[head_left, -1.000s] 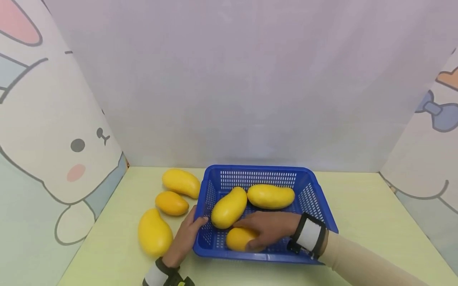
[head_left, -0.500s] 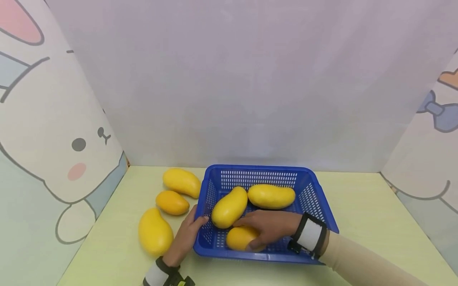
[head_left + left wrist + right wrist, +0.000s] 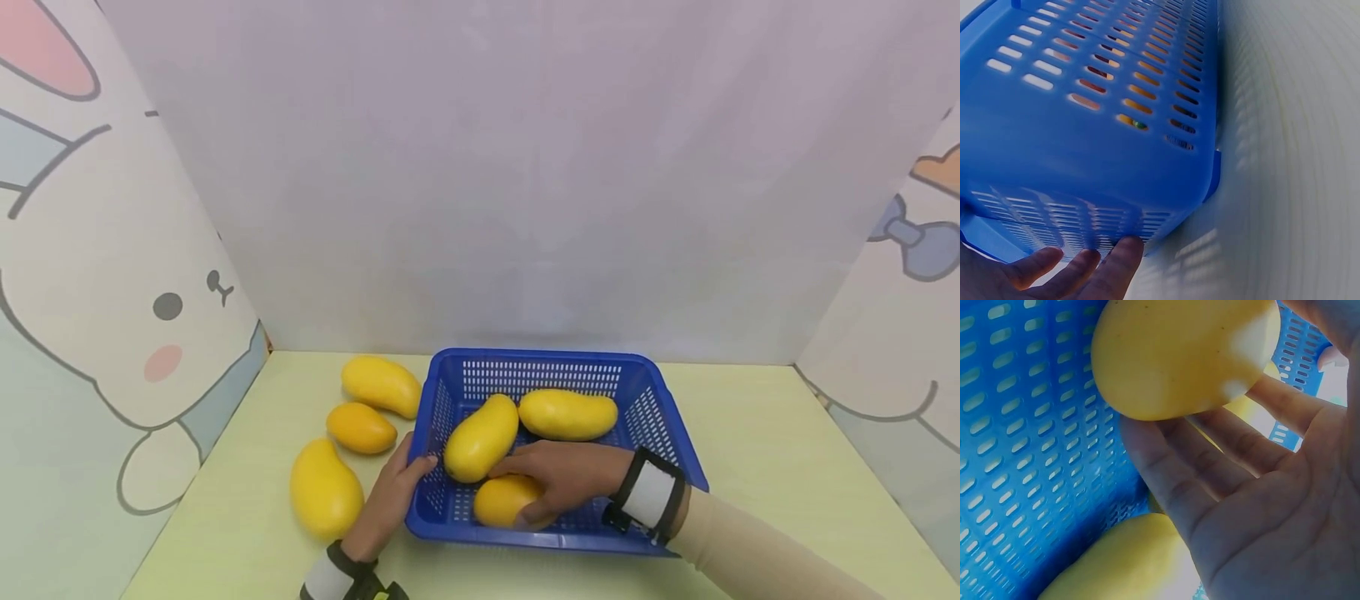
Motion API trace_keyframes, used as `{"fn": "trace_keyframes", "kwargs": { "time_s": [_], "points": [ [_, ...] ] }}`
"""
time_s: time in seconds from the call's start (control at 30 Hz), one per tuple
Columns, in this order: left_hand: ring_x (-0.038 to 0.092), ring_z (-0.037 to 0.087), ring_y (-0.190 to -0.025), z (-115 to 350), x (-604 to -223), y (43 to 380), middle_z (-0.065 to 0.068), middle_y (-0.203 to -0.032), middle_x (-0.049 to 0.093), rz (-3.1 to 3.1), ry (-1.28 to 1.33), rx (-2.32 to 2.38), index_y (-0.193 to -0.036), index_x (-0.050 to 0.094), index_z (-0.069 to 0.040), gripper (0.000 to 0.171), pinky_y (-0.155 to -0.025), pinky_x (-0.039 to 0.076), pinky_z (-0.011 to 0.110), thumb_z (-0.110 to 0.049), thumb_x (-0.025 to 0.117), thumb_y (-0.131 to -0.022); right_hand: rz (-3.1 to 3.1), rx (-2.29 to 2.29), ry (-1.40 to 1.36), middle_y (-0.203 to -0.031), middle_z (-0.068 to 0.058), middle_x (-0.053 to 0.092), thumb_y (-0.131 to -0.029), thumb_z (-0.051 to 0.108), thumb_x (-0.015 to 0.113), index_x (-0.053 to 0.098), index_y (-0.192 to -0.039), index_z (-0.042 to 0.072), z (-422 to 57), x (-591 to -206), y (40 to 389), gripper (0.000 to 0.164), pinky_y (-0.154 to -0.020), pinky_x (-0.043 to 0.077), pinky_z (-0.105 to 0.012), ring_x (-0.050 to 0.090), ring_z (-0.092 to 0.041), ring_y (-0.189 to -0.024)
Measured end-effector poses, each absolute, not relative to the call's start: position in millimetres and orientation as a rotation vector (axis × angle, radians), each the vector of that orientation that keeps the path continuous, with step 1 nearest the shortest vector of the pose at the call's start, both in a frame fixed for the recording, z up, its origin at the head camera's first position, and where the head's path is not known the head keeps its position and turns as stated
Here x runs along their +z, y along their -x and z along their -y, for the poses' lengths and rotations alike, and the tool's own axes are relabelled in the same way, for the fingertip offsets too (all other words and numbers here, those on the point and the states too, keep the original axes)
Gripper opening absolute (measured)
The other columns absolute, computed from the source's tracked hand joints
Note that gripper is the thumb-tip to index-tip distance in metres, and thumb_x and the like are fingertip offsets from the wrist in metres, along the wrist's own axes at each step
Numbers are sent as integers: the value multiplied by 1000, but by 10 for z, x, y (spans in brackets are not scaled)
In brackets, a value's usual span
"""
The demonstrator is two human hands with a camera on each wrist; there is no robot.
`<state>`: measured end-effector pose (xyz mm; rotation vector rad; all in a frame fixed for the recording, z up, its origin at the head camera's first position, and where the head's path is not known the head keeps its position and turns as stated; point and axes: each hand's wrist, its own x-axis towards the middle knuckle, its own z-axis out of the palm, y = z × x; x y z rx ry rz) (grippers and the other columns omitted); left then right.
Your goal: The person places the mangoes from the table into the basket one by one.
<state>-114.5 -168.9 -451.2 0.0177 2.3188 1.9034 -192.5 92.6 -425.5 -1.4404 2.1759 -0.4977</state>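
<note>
My right hand (image 3: 566, 477) reaches into a blue plastic basket (image 3: 547, 357) and holds an orange-yellow mango (image 3: 501, 502) near its front wall. In the right wrist view, the fingers (image 3: 1235, 440) curve round one side of that mango. Two yellow mangoes lie farther back in the basket, one slanted mango (image 3: 480, 439) at left and one lengthwise mango (image 3: 567, 414) at the back. My left hand (image 3: 388, 498) grips the basket's left rim, thumb over the edge. The left wrist view has its fingertips (image 3: 1124, 253) against the slotted outer wall.
Left of the basket, three mangoes rest on the pale yellow table (image 3: 240, 517): a yellow mango (image 3: 380, 385) at the back, a smaller orange mango (image 3: 361, 428), and a large yellow mango (image 3: 325, 490) beside my left wrist. A plain pale wall (image 3: 525, 183) stands behind, with cartoon-printed panels (image 3: 112, 275) at the sides.
</note>
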Motion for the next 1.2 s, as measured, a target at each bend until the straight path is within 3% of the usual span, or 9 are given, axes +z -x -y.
{"fn": "trace_keyframes", "kwargs": {
  "time_s": [0.3, 0.5, 0.8, 1.07, 1.2],
  "points": [
    [50, 30, -112, 1699, -4538, 1150, 19, -137, 42, -2306, -33, 1908, -142, 28, -9, 49, -91, 42, 50, -25, 41, -98, -2200, -523, 1487, -124, 12, 54, -86, 49, 58, 47, -134, 23, -944, -4241, 1932, 56, -90, 43, -28, 50, -3, -106],
    [49, 31, -113, 1706, -4552, 1152, 18, -137, 42, -2308, -18, 1895, -142, 28, -10, 49, -92, 42, 50, -25, 41, -98, -2232, -557, 1483, -121, 11, 55, -87, 53, 55, 49, -132, 23, -1003, -4202, 1945, 54, -86, 44, -27, 52, -6, -103],
    [49, 30, -113, 1690, -4519, 1146, 16, -137, 43, -2344, -3, 1878, -142, 29, -13, 49, -91, 42, 51, -28, 42, -97, -2304, -621, 1373, -125, 8, 55, -88, 50, 56, 47, -134, 24, -1121, -4062, 1928, 53, -87, 47, -35, 54, -12, -105],
    [48, 30, -115, 1688, -4508, 1141, 14, -137, 42, -2356, 2, 1883, -141, 31, -14, 50, -94, 39, 52, -30, 44, -96, -2437, -593, 1278, -116, 11, 55, -88, 51, 56, 46, -134, 30, -1231, -3974, 1874, 52, -82, 48, -33, 54, -11, -99],
    [46, 29, -117, 1679, -4523, 1143, 12, -138, 42, -2349, 16, 1872, -142, 31, -18, 50, -96, 37, 52, -31, 44, -96, -2525, -546, 1277, -122, 13, 52, -88, 52, 55, 45, -135, 30, -1294, -3895, 1853, 53, -87, 46, -30, 51, -8, -107]
  ]
}}
